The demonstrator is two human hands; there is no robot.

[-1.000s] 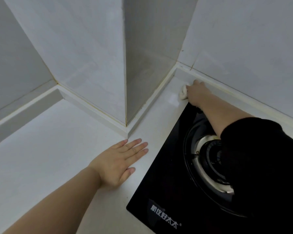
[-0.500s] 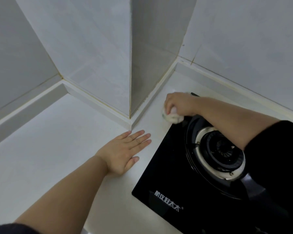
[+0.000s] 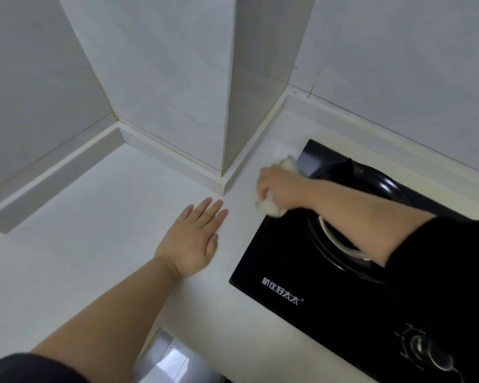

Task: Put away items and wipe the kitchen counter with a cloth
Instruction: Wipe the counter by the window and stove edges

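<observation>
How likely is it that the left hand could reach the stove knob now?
Probably yes: the left hand lies flat on the counter beside the stove, and nothing stands between it and the knob.

We log the bench (image 3: 80, 230) smooth, matt white; at 4 o'clock the hob (image 3: 274, 258) glossy black glass; the cloth (image 3: 271, 207) soft, crumpled; wall tiles (image 3: 163, 78) at 12 o'clock smooth, faintly sheened; knob (image 3: 426, 352) shiny.
</observation>
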